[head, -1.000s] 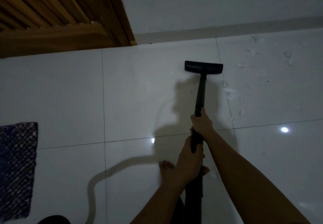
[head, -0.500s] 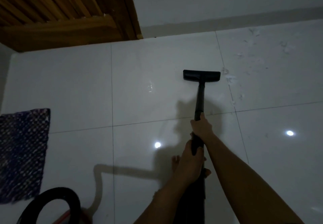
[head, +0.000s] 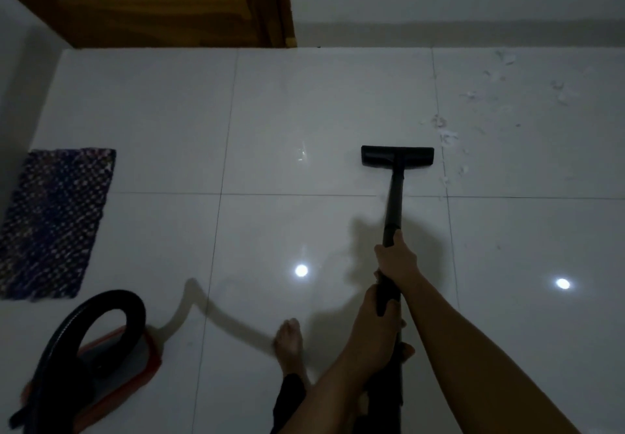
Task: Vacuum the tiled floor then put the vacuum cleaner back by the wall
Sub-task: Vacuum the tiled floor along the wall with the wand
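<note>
A black vacuum wand (head: 394,203) runs from my hands out to its flat black floor head (head: 397,156), which rests on the white tiled floor (head: 304,112). My right hand (head: 397,259) grips the wand higher up the tube. My left hand (head: 375,325) holds it just below, closer to me. White scraps of litter (head: 446,136) lie right of the head and spread toward the far right. The vacuum's red and dark body (head: 115,362) with its looped black hose (head: 101,325) sits at the lower left.
A dark woven mat (head: 54,220) lies at the left by a wall. A wooden door (head: 162,0) stands at the back left, with a white wall and skirting (head: 456,32) to its right. My bare foot (head: 289,342) is on the tile near my hands.
The floor head has been drawn back toward me, away from the back wall. The view has shifted, bringing the vacuum body and hose into sight at the lower left.
</note>
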Available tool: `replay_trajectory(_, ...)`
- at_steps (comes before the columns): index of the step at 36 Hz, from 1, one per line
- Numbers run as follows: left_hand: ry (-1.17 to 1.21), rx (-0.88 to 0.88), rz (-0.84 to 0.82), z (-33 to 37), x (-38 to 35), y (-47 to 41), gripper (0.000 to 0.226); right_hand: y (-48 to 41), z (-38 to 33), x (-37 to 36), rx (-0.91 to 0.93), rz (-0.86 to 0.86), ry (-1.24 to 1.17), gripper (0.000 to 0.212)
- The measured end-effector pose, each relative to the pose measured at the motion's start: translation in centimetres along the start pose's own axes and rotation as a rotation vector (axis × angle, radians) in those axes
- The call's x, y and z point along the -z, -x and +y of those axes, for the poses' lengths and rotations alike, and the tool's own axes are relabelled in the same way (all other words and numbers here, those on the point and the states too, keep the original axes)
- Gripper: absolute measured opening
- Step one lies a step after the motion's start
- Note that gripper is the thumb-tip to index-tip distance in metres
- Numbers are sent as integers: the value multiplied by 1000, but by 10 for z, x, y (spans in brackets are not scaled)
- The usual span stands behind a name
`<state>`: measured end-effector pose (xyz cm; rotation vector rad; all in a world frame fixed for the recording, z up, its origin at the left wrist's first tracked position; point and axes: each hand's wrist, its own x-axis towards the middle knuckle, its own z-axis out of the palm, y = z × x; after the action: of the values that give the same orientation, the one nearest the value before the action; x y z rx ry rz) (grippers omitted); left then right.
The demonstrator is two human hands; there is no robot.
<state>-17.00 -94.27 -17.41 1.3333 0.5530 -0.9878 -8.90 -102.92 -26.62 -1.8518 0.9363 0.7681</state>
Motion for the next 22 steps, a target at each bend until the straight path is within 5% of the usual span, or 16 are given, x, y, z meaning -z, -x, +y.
replay_trajectory(22,-147,5,-40,-119,11,96,29,101,121,-50,-55,11,-47,70)
